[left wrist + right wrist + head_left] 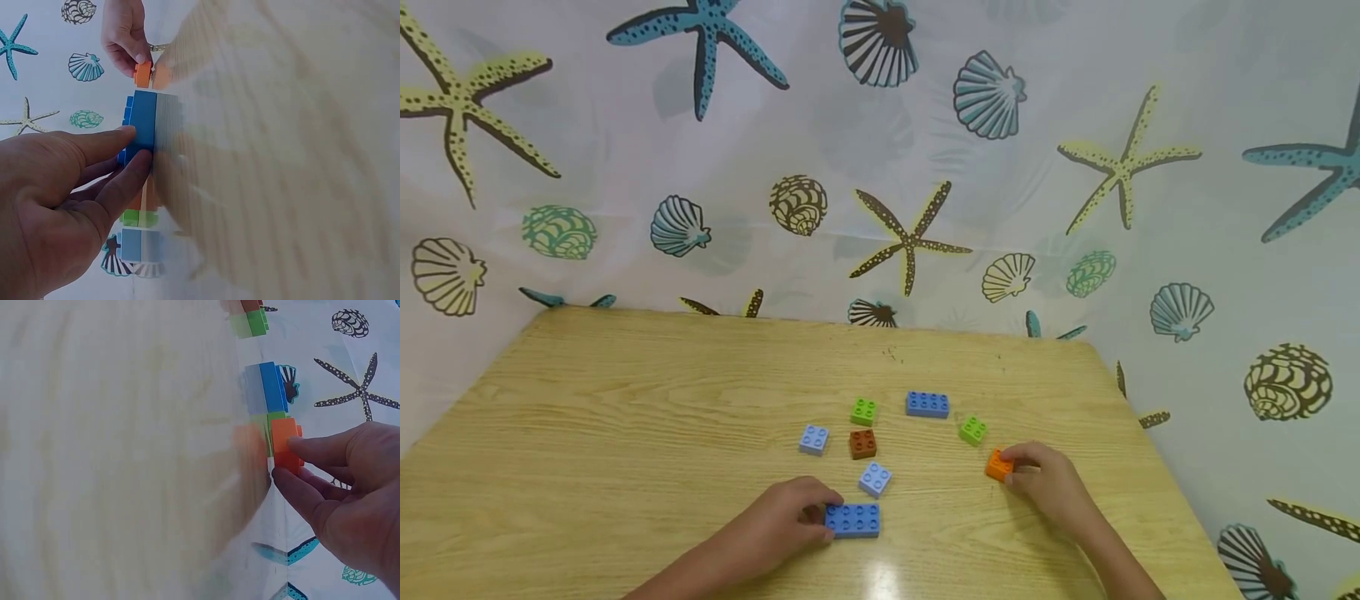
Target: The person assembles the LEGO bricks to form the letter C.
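In the head view my left hand [786, 525] pinches the left end of a long blue building brick [853, 521] near the table's front. The left wrist view shows thumb and finger on the ends of that blue brick [141, 122]. Farther right, my right hand [1051, 486] holds a small orange brick [999, 465] between thumb and fingers. Seen from the right wrist, the orange brick [285, 445] stands close to the tabletop, its studs facing the fingers' side. Just beyond the left hand's brick lies a light blue brick [875, 479].
Behind lie a brown brick [862, 444], a green brick [863, 411], another light blue brick [814, 439] and a second long blue brick [927, 404]. A green brick [973, 430] sits near the orange one. A patterned curtain [737, 167] borders the wooden table [625, 400].
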A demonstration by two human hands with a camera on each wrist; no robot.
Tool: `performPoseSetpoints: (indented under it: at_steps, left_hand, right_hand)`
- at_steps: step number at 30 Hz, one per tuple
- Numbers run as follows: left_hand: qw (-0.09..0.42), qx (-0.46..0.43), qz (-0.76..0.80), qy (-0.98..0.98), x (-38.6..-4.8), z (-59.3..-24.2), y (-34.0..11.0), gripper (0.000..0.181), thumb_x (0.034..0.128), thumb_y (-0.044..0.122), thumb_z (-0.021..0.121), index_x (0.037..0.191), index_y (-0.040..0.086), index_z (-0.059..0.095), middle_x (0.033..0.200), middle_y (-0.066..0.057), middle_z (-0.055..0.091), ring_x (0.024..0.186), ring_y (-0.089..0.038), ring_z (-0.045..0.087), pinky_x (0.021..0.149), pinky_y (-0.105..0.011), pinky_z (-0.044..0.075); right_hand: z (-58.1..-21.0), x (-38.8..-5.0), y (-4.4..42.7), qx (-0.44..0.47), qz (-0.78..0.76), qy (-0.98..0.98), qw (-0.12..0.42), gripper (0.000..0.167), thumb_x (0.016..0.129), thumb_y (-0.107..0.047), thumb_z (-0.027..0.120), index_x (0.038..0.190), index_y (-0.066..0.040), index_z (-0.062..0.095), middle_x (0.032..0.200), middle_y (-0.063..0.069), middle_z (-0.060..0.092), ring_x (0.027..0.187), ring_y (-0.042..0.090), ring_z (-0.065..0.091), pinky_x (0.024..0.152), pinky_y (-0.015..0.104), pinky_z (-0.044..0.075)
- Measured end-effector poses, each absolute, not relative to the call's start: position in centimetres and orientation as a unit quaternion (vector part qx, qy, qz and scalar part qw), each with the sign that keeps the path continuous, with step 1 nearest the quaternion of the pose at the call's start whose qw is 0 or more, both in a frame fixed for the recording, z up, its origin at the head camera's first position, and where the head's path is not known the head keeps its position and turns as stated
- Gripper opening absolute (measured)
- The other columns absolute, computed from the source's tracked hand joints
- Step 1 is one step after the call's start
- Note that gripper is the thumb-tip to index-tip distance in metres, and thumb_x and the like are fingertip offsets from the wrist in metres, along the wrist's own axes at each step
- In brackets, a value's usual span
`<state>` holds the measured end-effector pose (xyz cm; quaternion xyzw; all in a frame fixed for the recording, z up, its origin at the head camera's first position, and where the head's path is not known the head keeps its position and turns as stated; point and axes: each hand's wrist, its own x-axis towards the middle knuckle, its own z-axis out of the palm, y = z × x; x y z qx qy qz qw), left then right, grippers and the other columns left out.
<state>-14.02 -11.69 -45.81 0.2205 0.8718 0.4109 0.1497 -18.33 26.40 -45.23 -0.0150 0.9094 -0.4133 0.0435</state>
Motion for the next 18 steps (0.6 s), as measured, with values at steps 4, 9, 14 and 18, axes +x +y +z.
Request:
performPoseSetpoints:
  at_steps: [4, 9, 14, 18]
  left_hand:
    - [0.147, 0.222, 0.406, 0.874, -14.0, -45.7, -11.3, 0.036, 0.088, 0.016, 0.078, 0.121, 0.006, 0.07, 0.099, 0.004, 0.064, 0.085, -0.008, 0.056, 0.075, -0.025, 0.05]
    - [0.146, 0.227, 0.397, 0.877, -14.0, -45.7, -10.8, 0.035, 0.0881, 0.015, 0.078, 0.12, 0.006, 0.071, 0.103, 0.002, 0.064, 0.087, -0.01, 0.057, 0.076, -0.027, 0.051]
    - [0.154, 0.233, 0.394, 0.876, -14.1, -45.7, -10.4, 0.034, 0.0886, 0.015, 0.078, 0.121, 0.005, 0.071, 0.105, 0.002, 0.064, 0.087, -0.01, 0.056, 0.076, -0.028, 0.051]
    - [0.162, 0.231, 0.401, 0.871, -14.2, -45.8, -10.0, 0.034, 0.0889, 0.016, 0.077, 0.121, 0.006, 0.071, 0.104, 0.003, 0.064, 0.087, -0.009, 0.056, 0.076, -0.026, 0.05]
  right_hand:
    - [-45.3, -18.0, 25.6, -0.022, -0.432, 0.9, 0.049, 0.028, 0.088, 0.003, 0.072, 0.113, -0.007, 0.074, 0.124, 0.01, 0.067, 0.114, 0.029, 0.064, 0.094, 0.044, 0.054]
    - [-45.2, -17.4, 24.5, -0.034, -0.43, 0.901, 0.054, 0.025, 0.088, 0.0, 0.073, 0.11, -0.013, 0.075, 0.121, 0.004, 0.069, 0.114, 0.024, 0.064, 0.101, 0.049, 0.049]
    - [-45.1, -16.7, 23.4, -0.088, -0.45, 0.886, 0.071, 0.024, 0.089, -0.002, 0.074, 0.112, -0.011, 0.073, 0.121, 0.006, 0.067, 0.115, 0.027, 0.063, 0.097, 0.042, 0.053]
    - [-45.0, -16.0, 22.4, -0.139, -0.49, 0.856, 0.086, 0.024, 0.09, 0.0, 0.072, 0.113, -0.007, 0.071, 0.124, 0.013, 0.064, 0.119, 0.034, 0.061, 0.092, 0.03, 0.055]
